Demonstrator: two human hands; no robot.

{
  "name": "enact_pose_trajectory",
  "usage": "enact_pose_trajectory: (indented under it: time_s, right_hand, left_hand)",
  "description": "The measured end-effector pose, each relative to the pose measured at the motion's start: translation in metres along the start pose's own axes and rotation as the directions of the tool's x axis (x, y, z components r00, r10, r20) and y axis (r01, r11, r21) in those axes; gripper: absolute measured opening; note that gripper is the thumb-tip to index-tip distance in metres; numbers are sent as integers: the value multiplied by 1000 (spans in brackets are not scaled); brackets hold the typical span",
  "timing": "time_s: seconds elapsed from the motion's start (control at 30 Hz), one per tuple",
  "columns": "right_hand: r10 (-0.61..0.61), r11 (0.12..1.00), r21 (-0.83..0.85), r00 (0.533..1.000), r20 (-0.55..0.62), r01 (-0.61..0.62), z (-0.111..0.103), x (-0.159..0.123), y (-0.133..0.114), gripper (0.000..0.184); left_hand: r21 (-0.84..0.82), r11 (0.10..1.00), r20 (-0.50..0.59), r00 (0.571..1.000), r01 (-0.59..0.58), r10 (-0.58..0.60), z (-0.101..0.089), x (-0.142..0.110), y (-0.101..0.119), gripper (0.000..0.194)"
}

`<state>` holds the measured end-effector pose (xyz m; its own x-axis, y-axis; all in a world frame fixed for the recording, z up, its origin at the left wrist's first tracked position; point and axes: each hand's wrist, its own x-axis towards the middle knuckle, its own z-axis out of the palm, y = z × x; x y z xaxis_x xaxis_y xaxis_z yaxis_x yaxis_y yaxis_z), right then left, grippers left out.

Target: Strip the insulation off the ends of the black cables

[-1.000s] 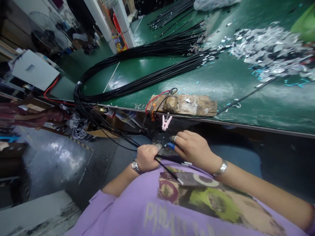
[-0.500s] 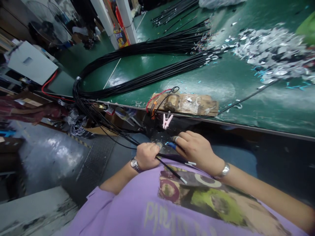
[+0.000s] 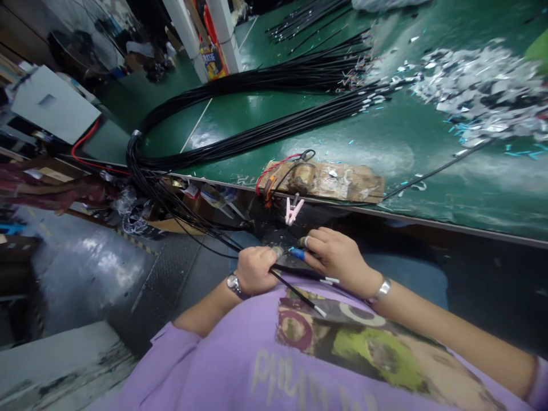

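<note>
Close to my body, my left hand [image 3: 257, 270] is closed round black cables [image 3: 297, 293], one of which sticks out below it with a white end lying against my shirt. Facing it, my right hand [image 3: 340, 261] pinches near the cable end by my left thumb. Blue tape wraps one of its fingertips. Tiny light-blue wire tips show between the two hands, but the exact grip is partly hidden. White cable ends [image 3: 329, 280] lie just under my right hand. Beyond the hands, a pink clothespin [image 3: 294, 211] hangs at the wooden block [image 3: 342, 181].
A long looped bundle of black cables [image 3: 240, 137] rests on the green table [image 3: 411, 165] and droops over its edge towards me. White and silver scraps [image 3: 483, 91] are heaped on the right. A white box [image 3: 55, 105] stands at the left.
My right hand has shifted slightly left, nearer my left hand. The left hand keeps its hold on the cables. The view has shifted a little.
</note>
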<state>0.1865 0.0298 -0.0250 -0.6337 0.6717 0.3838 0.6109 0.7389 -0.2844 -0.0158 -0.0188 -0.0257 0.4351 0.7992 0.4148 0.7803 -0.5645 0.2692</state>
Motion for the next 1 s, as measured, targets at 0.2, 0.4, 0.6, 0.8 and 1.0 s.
enact_pose_trajectory:
  time_s: [0.2,0.4,0.6,0.8,1.0]
  right_hand:
    - [-94,982,158,991,-96,108,10,6,7,44]
    - [-253,954,161,967,-16,252,14,8,2,42]
    - [-56,992,105,996,-64,63,9,11,-4,14]
    - [150,877,455,988,44,-153,13,12,-8,8]
    - [282,315,856,902,327,-409,12,21,-14,34]
  left_hand:
    - [-401,866,169,953,300,-252,-7,8,-4,20]
    - [-676,483,268,797,556,-541,-15,17,-13,42]
    - [-708,343,358,733,617,-579,-16,17,-12,48]
    - [-693,313,407,711,649,-573,-15,17,-9,47]
    - [-656,348,475,725,670,-499,-14,17,-7,47]
